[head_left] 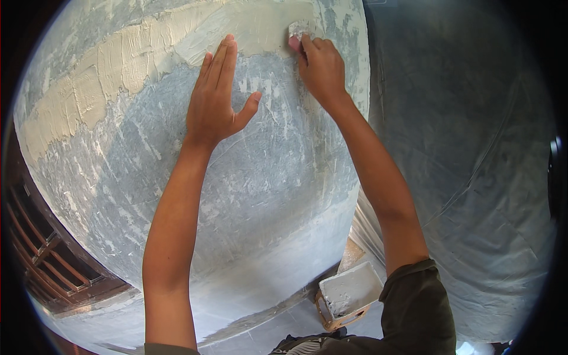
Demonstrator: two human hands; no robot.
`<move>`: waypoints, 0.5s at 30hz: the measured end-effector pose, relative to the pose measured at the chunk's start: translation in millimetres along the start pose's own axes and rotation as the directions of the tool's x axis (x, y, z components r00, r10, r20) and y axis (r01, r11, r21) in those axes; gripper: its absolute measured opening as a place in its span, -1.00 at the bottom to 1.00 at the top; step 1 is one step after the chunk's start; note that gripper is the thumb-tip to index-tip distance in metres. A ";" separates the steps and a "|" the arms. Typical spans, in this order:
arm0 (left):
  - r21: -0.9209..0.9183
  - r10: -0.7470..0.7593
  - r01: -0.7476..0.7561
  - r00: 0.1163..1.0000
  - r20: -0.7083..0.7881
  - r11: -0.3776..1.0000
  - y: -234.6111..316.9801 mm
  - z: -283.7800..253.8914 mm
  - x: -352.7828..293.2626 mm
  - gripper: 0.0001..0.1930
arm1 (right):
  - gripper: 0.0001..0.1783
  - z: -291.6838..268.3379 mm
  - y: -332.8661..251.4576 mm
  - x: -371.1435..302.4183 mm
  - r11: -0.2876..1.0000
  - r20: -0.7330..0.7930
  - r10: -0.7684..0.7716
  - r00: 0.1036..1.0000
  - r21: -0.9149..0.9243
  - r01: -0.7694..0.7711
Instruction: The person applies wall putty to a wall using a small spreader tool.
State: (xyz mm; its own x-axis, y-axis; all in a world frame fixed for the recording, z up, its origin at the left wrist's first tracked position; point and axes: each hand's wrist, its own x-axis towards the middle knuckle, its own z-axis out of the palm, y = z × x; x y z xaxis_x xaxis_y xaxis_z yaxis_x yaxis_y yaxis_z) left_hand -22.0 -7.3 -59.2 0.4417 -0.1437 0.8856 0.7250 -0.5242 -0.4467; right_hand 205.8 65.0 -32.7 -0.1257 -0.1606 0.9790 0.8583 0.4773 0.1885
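A grey wall (248,154) with patchy white smears fills most of the view. Across its upper part runs a band of cream putty (127,56), ridged at the left and smoother at the right. My left hand (216,94) lies flat against the wall, its fingertips at the band's lower edge and its thumb spread out. Farther right, my right hand (322,68) grips a small putty scraper (297,36) with a pinkish part, held against the right end of the band. White putty coats the scraper, and my fingers hide some of it.
Low on the right, a rectangular tub (352,290) smeared with pale putty rests on a tan crate-like support (340,322). A large grey sheet (473,177) hangs in folds at the right. A dark wooden window frame with bars (53,254) is at the left.
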 end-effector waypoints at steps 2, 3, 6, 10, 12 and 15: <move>-0.008 0.001 -0.001 1.000 -0.007 1.000 -0.3 0.6 0.0 -0.17 | -0.63 2.2 -18.5 -20.5 1.000 0.063 -0.016 0.998 0.017 0.014; -0.009 0.000 0.000 1.000 -0.011 1.000 -1.9 -1.1 -1.8 -0.17 | -0.55 -1.5 -34.9 -34.3 0.999 0.113 0.017 0.993 0.049 -0.023; -0.014 0.009 -0.009 1.000 -0.025 1.000 -3.3 -3.1 -1.8 -0.18 | -0.56 -36.5 -66.6 -58.6 0.965 0.133 0.051 0.990 0.249 -0.083; -0.019 -0.004 0.003 1.000 -0.027 1.000 -2.8 -3.6 -0.6 -0.18 | -0.57 -53.6 -64.6 -38.5 0.922 0.120 0.107 0.987 0.359 -0.144; -0.004 0.010 -0.011 1.000 -0.016 1.000 -4.0 -2.7 0.0 -0.18 | -0.58 -43.6 -46.9 -20.4 0.945 0.058 0.123 0.991 0.297 -0.135; 0.042 0.008 -0.007 1.000 -0.015 0.999 -3.8 -2.2 -1.3 -0.15 | -0.58 -20.3 -19.2 4.3 0.979 -0.009 0.117 0.993 0.172 -0.114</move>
State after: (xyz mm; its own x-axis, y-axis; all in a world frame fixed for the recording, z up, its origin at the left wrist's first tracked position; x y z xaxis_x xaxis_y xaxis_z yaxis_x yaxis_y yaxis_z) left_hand -26.5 -7.0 -58.3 0.4395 -0.1605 0.8838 0.7434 -0.4873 -0.4582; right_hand 198.9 37.6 -33.7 -0.0201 -0.1113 0.9936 0.7687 0.6338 0.0865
